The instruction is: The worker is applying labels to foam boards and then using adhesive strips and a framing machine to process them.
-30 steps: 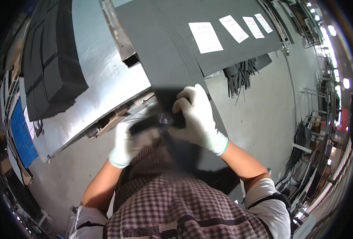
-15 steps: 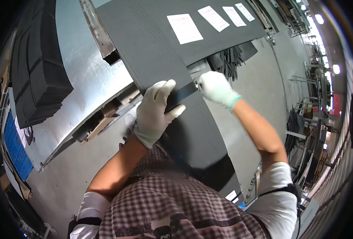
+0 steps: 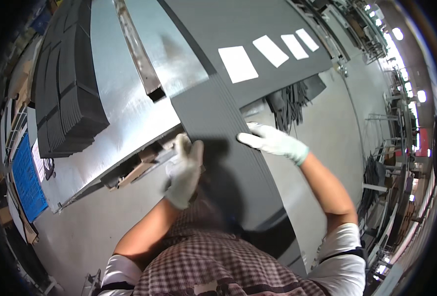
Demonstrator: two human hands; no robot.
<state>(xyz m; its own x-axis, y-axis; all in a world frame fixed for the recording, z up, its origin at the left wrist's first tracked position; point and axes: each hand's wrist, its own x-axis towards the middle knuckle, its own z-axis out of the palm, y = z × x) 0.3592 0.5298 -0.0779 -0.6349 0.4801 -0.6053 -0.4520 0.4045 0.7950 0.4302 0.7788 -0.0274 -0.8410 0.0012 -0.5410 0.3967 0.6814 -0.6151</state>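
Note:
A long stack of thin dark grey sheets point(image 3: 213, 111) runs from the metal table toward my body, its layered edges showing as fine lines. My right hand point(image 3: 275, 141), in a white glove, is at the right edge of this stack, a finger resting over the top and the rest bent at the side. On the opposite edge is my gloved left hand point(image 3: 185, 172), smeared by motion; whether its fingers close on the stack cannot be made out. Shadows of the hands fall on the top sheet.
Another large dark sheet pile point(image 3: 272, 74) carries several white paper labels point(image 3: 238, 64). A rusty metal bar point(image 3: 137, 49) lies on the shiny metal table point(image 3: 110, 74). Banded dark stacks point(image 3: 70, 103) stand at left, above a blue crate point(image 3: 28, 177). Dark strips point(image 3: 290, 106) hang at right.
The stack has come toward me and its far end now shows. A dark band between my hands no longer shows. My left hand went to the left edge, my right hand lower.

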